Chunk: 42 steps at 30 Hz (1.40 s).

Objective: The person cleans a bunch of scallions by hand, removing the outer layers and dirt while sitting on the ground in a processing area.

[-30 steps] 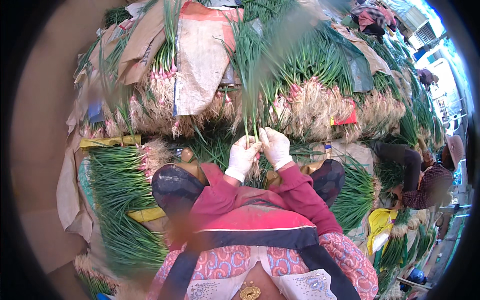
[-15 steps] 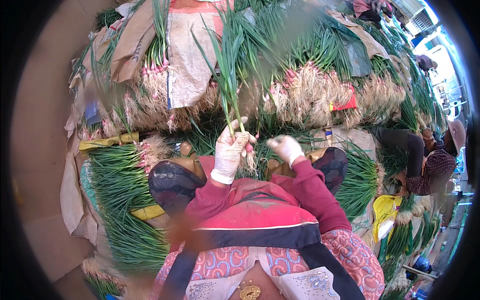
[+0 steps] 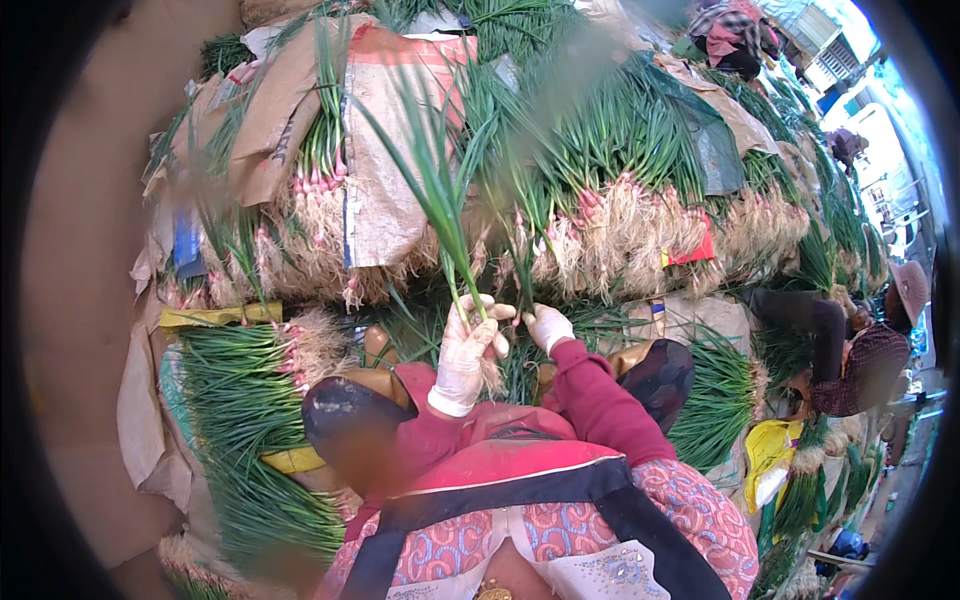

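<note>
My left hand point(image 3: 467, 358), in a whitish glove, is closed around spring onions point(image 3: 447, 215). Their long green leaves stand up and away from me, and pale roots hang below the fingers. To its right, my right hand point(image 3: 548, 328), also gloved, is pinched at the lower end of some dark green onion leaves point(image 3: 525, 275). A small pink bulb shows beside its fingertips. The two hands are close together but apart, above loose onion greens between my knees.
Rows of bundled onions point(image 3: 620, 235) with pink bulbs lie ahead, partly under sacks point(image 3: 395, 150). A thick pile of onions point(image 3: 245, 400) is at my left, another point(image 3: 710, 385) at my right. Brown floor point(image 3: 80, 300) borders the far left. A person in a hat point(image 3: 865, 365) sits at right.
My right hand has reached forward and left, from empty to pinching onion leaves. My left hand still holds its onions, whose tops now lean more to the left. The view has shifted slightly.
</note>
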Available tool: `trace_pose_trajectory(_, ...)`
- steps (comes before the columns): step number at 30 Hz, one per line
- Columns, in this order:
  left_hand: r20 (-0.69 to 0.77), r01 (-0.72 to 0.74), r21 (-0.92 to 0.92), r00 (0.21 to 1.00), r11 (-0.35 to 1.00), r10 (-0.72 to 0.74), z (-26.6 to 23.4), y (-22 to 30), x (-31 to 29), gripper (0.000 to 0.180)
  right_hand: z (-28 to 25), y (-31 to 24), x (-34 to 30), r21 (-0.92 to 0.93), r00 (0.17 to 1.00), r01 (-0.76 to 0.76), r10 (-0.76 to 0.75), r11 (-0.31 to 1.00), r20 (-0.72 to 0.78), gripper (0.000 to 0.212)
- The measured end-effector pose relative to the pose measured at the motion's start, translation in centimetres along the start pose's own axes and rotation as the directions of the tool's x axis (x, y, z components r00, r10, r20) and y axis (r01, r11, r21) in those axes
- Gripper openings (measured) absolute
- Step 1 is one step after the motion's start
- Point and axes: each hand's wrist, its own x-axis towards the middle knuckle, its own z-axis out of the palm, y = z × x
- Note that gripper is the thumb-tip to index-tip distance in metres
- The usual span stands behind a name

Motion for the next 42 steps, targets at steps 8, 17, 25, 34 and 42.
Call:
trace_pose_trajectory(8, -0.055, -0.013, 0.061, 0.998, 0.998, 0.016, 1.4, -0.7, 1.3, 0.032, -15.5, -10.0, -4.3, -0.077, 0.835, 0.359, -0.357, 0.930, -0.419, 0.027)
trace_pose_trajectory(17, -0.126, -0.031, 0.163, 0.991, 0.986, 0.052, 0.2, 0.0, 1.6, 0.033, -25.2, -9.1, 6.7, 0.061, 0.707, 0.245, -0.136, 0.967, -0.694, 0.069)
trace_pose_trajectory(25, -0.091, 0.016, 0.103, 0.996, 0.995, -0.006, -0.2, -0.8, 2.1, 0.036, -22.6, 0.2, 14.3, 0.404, 0.708, -0.178, 0.402, 0.897, -0.580, 0.088)
trace_pose_trajectory(34, -0.099, 0.017, 0.163, 0.995, 0.986, -0.001, -0.4, -0.9, 2.3, 0.034, -21.6, -7.4, 10.2, 0.258, 0.671, 0.422, -0.108, 0.869, -0.734, 0.073)
trace_pose_trajectory(42, -0.075, 0.028, 0.124, 0.997, 0.992, -0.018, 0.5, -1.3, 2.6, 0.035, -19.3, -2.0, 11.3, 0.610, 0.879, 0.402, -0.101, 0.683, -0.466, 0.054)
